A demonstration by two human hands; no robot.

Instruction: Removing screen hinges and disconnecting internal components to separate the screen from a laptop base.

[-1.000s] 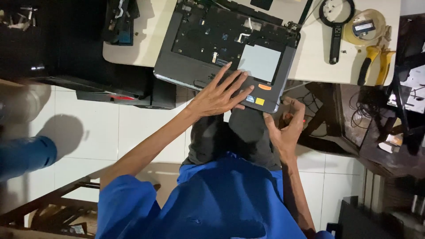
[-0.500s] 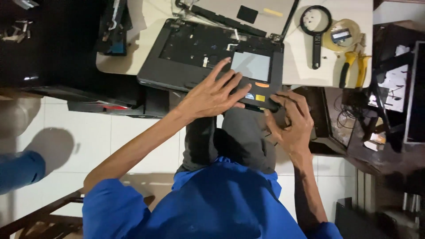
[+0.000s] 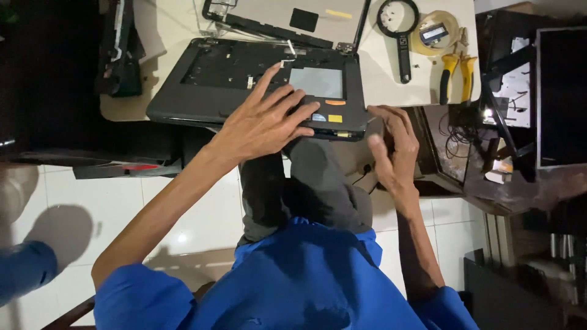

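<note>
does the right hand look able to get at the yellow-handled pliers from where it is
Probably yes. The right hand hangs open just off the laptop base's front right corner, and the yellow-handled pliers lie uncovered on the table beyond it. Only the magnifying glass lies nearby, to one side.

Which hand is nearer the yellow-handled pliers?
Right. The right hand hangs just off the table edge, below-left of the yellow-handled pliers; the left hand lies farther away, flat on the laptop base.

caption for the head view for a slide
Left hand flat on a stripped laptop base, right hand open at its corner.
</note>
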